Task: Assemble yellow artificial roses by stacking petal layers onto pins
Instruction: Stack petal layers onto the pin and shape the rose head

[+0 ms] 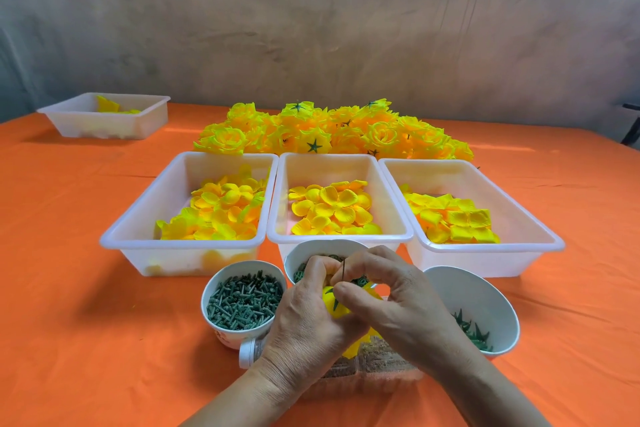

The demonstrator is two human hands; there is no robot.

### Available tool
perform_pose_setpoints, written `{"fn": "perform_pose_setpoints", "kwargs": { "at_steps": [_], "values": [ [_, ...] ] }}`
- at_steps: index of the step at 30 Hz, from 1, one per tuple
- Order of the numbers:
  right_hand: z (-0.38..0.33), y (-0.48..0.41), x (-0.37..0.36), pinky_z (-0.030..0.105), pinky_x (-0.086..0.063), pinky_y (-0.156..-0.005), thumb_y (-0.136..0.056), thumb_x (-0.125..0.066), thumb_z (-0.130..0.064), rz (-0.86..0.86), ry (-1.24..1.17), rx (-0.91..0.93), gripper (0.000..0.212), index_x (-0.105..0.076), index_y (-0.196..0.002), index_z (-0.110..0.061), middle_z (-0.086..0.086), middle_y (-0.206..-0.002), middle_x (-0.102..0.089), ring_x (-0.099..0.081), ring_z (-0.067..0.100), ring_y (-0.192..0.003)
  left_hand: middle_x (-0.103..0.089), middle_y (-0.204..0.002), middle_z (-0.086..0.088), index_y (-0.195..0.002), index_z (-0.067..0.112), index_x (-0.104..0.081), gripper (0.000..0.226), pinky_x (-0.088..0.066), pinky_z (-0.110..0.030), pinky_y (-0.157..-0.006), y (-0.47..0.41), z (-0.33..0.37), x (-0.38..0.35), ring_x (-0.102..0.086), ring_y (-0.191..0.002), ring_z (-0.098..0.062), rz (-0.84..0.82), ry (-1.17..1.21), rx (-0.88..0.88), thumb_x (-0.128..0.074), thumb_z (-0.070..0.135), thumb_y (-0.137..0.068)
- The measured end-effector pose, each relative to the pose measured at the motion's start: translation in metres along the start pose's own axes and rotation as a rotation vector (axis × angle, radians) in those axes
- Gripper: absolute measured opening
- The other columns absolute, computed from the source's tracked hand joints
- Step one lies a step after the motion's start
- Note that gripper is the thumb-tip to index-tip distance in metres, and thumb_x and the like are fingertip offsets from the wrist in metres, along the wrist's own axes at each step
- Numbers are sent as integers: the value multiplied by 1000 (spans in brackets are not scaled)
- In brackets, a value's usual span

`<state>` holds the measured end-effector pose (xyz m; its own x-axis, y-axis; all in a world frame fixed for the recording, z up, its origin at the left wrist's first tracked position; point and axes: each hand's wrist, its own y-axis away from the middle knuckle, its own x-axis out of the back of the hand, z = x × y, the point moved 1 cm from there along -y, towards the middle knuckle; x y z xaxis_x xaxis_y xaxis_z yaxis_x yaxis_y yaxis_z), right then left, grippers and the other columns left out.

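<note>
Hands meet at 6 o'clock over an orange tablecloth (86,322). The left hand (304,319) curls round a yellow rose (333,306), while the right hand (394,302) pinches thumb and forefinger at the thin pin (343,270) standing up from it. A cup of green pegs (242,300) sits at 9 o'clock of the hands, a second cup (311,249) at 12 is partly hidden behind them, and a bowl of green star leaves (485,302) sits at 3. Beyond these, three white trays (273,236) stand side by side, each holding yellow petal layers (332,208). A pile of finished roses (332,132) lies at 12 o'clock behind the trays. A fourth tray (104,125) sits well apart at 10 o'clock.
</note>
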<state>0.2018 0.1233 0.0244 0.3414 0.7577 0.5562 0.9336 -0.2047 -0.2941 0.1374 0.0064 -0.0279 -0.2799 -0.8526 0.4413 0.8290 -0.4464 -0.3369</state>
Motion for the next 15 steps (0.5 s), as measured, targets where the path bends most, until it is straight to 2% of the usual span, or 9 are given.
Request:
{"fn": "perform_pose_setpoints", "kwargs": {
  "at_steps": [3,8,15],
  "values": [
    [1,-1,-1,31,-45,-92,-73,-64,-40,0,-4,22,12,-70,-84,-38,-19,-98,-62,-58,3,-104,-63,-82,15,-93,35,-49,45,-46,-17,-61,0,0,0,-59,-75,-2,2,-14,-5,-63,60,-59],
    [5,2,-1,36,-48,-91,-74,-68,-35,10,-61,35,11,-73,-85,-35,-18,-97,-65,-61,6,-103,-67,-83,13,-95,39,-48,44,-46,-15,-61,1,1,1,-62,-76,-1,-6,-2,3,-64,60,-59],
    [3,5,0,28,-47,-90,-79,-75,-21,15,-84,36,10,-75,-83,-31,-19,-98,-64,-61,4,-101,-70,-86,13,-99,38,-50,49,-49,-19,-65,2,3,3,-64,-78,-1,-6,-19,30,-65,60,-58]
  ]
}}
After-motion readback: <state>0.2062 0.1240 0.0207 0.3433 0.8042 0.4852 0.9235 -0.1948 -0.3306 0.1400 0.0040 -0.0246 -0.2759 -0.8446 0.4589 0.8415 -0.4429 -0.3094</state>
